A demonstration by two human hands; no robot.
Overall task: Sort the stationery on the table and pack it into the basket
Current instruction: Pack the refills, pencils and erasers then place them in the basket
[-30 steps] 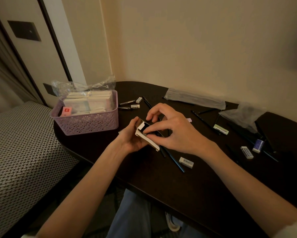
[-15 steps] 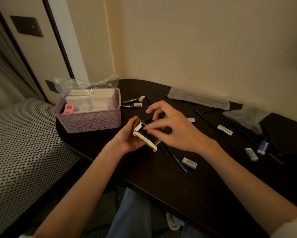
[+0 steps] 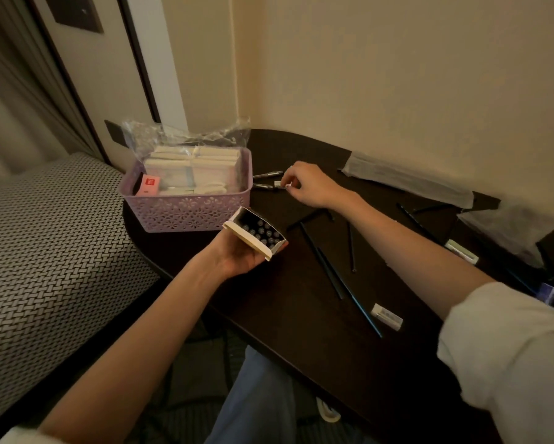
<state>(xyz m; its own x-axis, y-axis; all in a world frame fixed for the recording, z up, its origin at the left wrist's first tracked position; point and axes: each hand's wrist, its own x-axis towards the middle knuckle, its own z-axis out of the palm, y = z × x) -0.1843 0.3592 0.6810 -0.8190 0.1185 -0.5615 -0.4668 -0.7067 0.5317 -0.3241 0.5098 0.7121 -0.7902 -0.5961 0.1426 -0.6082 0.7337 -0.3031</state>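
The open pencil box sits in the left hand, just in front of the basket's near right corner and above the table's front edge. Its long axis runs from upper left to lower right, and the open end faces up toward the camera, showing rows of dark pencil ends packed inside. A pale flap hangs along its near side. The left hand cups the box from below, palm up, fingers curled around the underside.

The right hand reaches across to the far part of the dark table, just right of the lilac basket. Its fingers are drawn together, pinching a small white eraser beside two short dark pens.

The basket holds pale packets and a pink-red item at its left end. Loose dark pencils lie on the table between the forearms, angled toward the lower right, with another white eraser near their lower tips.
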